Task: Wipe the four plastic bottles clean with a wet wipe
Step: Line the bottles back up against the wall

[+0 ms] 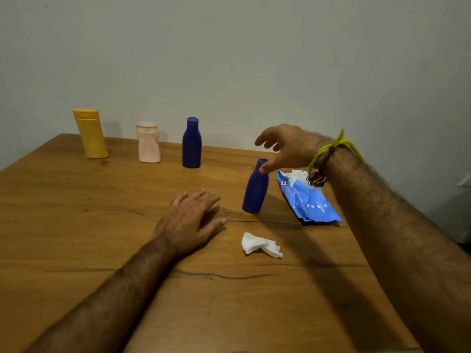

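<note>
Three bottles stand in a row near the wall: a yellow bottle (91, 135), a pale pink bottle (149, 143) and a dark blue bottle (191, 143). A second dark blue bottle (255, 188) stands closer, tilted, with the thumb of my right hand (288, 147) touching its cap and the fingers spread above it. My left hand (190, 220) lies flat on the table, palm down, holding nothing. A crumpled white wet wipe (261, 245) lies on the table in front of the near blue bottle.
A blue wet-wipe pack (308, 202) with a wipe sticking out lies right of the near bottle, under my right wrist. The wooden table (76, 225) meets the wall behind the bottles; its right edge runs under my right forearm.
</note>
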